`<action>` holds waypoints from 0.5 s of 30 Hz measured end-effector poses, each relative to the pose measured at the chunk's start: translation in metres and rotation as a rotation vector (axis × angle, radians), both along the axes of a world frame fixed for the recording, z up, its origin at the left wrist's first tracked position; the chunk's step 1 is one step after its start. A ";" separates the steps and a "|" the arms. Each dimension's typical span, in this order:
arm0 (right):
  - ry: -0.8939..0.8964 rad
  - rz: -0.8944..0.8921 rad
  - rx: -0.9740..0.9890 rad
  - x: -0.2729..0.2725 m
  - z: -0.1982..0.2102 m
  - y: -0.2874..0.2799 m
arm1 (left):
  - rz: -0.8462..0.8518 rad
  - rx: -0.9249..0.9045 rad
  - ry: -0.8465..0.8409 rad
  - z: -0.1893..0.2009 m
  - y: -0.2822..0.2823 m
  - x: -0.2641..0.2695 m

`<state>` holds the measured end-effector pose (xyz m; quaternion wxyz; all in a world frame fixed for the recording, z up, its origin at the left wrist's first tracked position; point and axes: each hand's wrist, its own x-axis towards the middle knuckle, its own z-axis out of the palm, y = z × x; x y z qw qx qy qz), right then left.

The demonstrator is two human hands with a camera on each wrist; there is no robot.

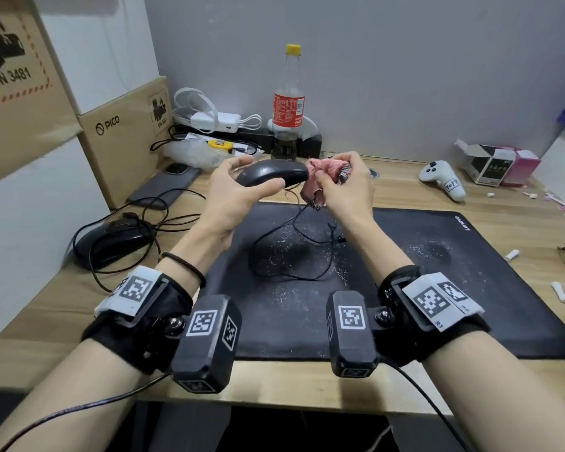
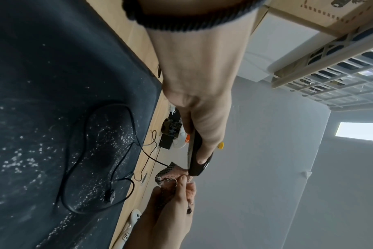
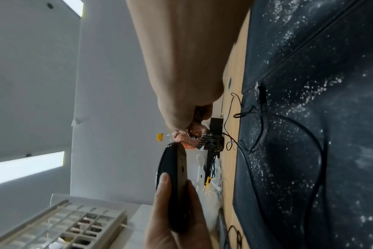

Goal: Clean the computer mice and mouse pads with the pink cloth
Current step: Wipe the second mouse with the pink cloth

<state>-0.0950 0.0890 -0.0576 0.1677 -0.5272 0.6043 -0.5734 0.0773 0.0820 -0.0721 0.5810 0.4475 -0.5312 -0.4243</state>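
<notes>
Holding a black mouse (image 1: 271, 175) above the pad (image 1: 405, 288), the left hand (image 1: 229, 194) had its grip closed round the body, thumb along the near side and fingers behind. The mouse was off the tabletop (image 1: 56, 308), its front end pointing toward the right hand (image 1: 346, 187). That hand's grip was pinched on the bunched pink cloth (image 1: 320, 177), which touched the mouse's front end; a loose corner with a dark checked edge hung below. The mouse's cable (image 1: 274, 249) dropped from the front and lay in loops on the pad, which was black, flat on the tabletop and speckled with white dust. In the left wrist view the thumb lay along the mouse (image 2: 197, 160) and the cloth (image 2: 172, 175) met its tip; whether the cloth wrapped the tip or only pressed against it could not be told from there. A second mouse (image 1: 118, 243) sat on the tabletop left of the pad among tangled wires. Behind the hands stood a bottle (image 1: 287, 106) with a yellow cap, and a white controller (image 1: 444, 181) lay at the far right, well apart from the pad.
</notes>
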 end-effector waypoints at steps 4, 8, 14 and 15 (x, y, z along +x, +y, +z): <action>-0.127 0.086 -0.032 0.007 0.009 0.005 | -0.001 0.077 0.094 -0.001 -0.003 -0.001; -0.018 0.179 -0.009 0.013 0.005 -0.002 | 0.047 0.064 0.064 -0.004 -0.002 -0.006; -0.061 0.086 0.075 -0.002 0.002 -0.003 | 0.037 -0.041 -0.021 -0.004 0.003 -0.005; -0.069 0.087 0.047 -0.003 0.005 -0.004 | 0.045 -0.063 -0.044 -0.004 0.003 -0.004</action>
